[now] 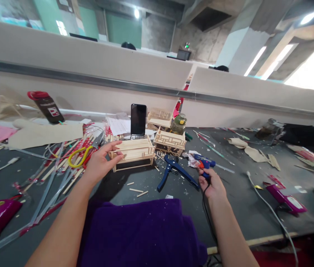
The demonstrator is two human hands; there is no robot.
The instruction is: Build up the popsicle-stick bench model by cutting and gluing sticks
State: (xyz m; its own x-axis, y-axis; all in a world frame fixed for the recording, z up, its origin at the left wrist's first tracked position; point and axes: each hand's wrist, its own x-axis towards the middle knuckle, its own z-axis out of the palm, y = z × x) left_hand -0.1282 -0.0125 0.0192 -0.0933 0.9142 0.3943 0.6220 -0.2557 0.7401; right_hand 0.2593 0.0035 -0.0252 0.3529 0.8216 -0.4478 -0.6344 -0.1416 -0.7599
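My left hand (103, 161) has its thumb and fingers around the left end of a small bench-like model made of wooden sticks (136, 152). The model stands upright on the dark table. In my right hand (214, 184) is a blue hot glue gun (208, 162), its nozzle pointing left and its black cord hanging down. Between the hands lies a blue-handled cutter (175, 168), which neither hand touches. A second stick model (170, 140) with a lattice side stands just behind it, and a third stick model (159, 118) is farther back.
A phone (138, 120) stands upright behind the models, beside a bottle (178, 124). Yellow-handled scissors (80, 157) and bundled sticks lie left. A folded purple cloth (142, 231) covers the front edge. Purple power strips (286, 198) sit at both sides; a white partition (90, 63) runs behind.
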